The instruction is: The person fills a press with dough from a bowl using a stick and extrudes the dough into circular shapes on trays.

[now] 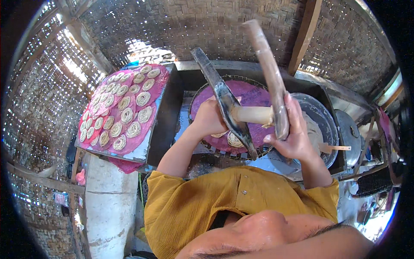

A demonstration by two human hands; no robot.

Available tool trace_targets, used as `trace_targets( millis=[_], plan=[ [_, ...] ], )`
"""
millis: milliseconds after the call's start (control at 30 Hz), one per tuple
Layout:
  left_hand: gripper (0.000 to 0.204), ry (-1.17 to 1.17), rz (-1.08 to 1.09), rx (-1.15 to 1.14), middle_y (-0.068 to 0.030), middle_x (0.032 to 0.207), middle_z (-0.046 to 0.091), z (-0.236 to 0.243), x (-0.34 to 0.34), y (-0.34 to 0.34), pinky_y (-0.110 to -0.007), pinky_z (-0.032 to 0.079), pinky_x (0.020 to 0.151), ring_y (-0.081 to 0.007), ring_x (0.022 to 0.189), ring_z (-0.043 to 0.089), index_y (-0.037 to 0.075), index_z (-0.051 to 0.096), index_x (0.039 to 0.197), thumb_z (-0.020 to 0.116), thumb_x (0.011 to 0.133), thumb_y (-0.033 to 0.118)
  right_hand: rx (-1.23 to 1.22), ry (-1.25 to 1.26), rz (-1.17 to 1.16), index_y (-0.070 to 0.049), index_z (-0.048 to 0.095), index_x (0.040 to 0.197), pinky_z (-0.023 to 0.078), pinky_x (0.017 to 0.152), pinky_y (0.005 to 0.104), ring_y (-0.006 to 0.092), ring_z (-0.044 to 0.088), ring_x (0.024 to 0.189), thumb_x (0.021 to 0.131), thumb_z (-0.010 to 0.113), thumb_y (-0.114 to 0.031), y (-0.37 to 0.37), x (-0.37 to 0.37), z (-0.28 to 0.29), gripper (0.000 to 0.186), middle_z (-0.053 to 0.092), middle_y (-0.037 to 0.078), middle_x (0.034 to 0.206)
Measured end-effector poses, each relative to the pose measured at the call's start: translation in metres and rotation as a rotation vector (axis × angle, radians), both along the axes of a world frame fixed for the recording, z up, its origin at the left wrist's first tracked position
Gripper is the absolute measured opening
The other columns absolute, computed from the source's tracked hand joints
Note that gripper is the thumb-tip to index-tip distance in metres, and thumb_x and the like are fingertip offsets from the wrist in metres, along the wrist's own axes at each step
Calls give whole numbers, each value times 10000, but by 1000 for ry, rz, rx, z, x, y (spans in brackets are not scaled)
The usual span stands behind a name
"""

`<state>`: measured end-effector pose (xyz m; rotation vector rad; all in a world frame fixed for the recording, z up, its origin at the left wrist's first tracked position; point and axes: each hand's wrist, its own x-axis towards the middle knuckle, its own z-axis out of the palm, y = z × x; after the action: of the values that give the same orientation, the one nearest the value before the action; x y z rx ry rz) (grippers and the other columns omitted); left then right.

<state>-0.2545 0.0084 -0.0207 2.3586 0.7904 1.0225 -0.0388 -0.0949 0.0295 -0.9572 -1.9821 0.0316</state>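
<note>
In front of my chest are two parts of what looks like a wooden hand press. My left hand [210, 117] is closed round the middle of a dark wooden bar [221, 95], which slants from upper left to lower right. My right hand [297, 134] holds a paler wooden bar [271, 71] near its lower end, thumb and fingers on either side. A pale cylinder [254, 115] spans the gap between the bars; whether it is wood or dough I cannot tell. Beneath them lies a round tray [198, 151] lined with purple cloth [205, 97], with noodle-like dough coils [235, 140] partly hidden.
At the left, several dough coils [127, 115] cover pink cloths [144, 88] on a raised board. A large grey basin [331, 116] with pale dough [311, 125] and a flat-handled tool [334, 147] stands at the right. A round metal lid [348, 129] is beyond it. Woven walls [194, 26] close in behind.
</note>
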Motion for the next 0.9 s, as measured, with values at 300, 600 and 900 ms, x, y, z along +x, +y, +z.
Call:
trace_targets(
  millis=[300, 600, 900],
  plan=[
    [569, -42, -116, 109, -78, 963, 588, -19, 16, 4, -341, 412, 836, -250, 931, 541, 104, 555, 1049, 698, 563, 362, -15, -187, -58, -123, 327, 1259, 484, 698, 397, 402, 503, 948, 560, 732, -141, -6, -17, -2, 809, 374, 230, 1163],
    [316, -72, -59, 135, -104, 714, 594, -43, 40, 21, -359, 463, 651, -287, 710, 581, 111, 603, 795, 684, 553, 298, -238, -97, -79, -36, 255, 1295, 386, 869, 405, 339, 460, 1047, 551, 755, -230, 13, -12, -22, 917, 338, 207, 1237],
    [901, -829, -1125, -971, -138, 1376, 236, 29, 35, 58, -432, 270, 989, -297, 1237, 295, 114, 165, 1355, 664, 607, 177, -1356, 886, 734, -30, 240, 1292, 438, 764, 405, 291, 533, 881, 559, 665, -500, 0, 51, -75, 969, 493, 190, 1052]
  ],
)
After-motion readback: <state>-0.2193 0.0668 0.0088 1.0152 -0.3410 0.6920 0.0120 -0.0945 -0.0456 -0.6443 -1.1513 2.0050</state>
